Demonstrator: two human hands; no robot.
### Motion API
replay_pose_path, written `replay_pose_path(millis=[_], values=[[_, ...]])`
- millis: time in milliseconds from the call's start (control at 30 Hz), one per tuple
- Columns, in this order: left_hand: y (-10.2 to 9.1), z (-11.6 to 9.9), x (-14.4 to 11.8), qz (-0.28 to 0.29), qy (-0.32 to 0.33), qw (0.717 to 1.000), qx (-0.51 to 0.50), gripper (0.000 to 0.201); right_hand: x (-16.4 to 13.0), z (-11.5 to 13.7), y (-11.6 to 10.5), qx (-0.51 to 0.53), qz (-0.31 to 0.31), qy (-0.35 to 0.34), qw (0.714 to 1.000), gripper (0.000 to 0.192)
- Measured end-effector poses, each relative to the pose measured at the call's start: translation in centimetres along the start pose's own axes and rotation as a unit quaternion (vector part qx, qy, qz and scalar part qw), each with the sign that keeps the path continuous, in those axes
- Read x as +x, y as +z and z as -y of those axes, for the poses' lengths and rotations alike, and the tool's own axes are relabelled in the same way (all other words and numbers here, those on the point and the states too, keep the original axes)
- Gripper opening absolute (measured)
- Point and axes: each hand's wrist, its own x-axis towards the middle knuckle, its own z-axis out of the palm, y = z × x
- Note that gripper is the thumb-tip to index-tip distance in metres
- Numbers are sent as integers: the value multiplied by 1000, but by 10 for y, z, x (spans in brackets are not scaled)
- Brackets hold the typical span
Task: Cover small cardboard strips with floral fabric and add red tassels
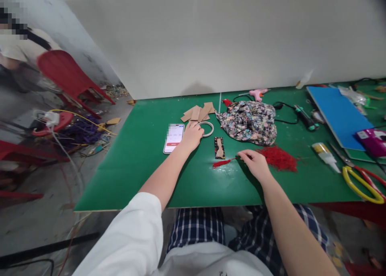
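Observation:
My left hand is at the left side of a narrow roll of tape, its fingers closed over the ring's edge. In my right hand the thumb and finger pinch the cord end of a small red tassel, which lies on the green tabletop pointing left. Between the hands is a dark floral strip with a beige bottle-shaped piece on it. A pile of red tassels spreads just right of my right hand. Cut brown card pieces lie beyond my left hand.
A phone lies left of my left forearm. Floral cloth is bunched behind the strip, near a pink glue gun. Yellow-and-red-handled scissors, a glue bottle and a blue board are rightward. A person sits far left.

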Motion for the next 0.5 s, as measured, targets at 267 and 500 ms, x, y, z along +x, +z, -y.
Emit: replay_pose_path(millis=[267, 500], values=[[-21, -60, -47, -25, 19, 992, -120, 20, -14, 28, 2, 33, -113, -47, 992, 30], [-4, -66, -53, -53, 31, 989, -135, 21, -8, 50, 33, 16, -71, -160, 984, 23]])
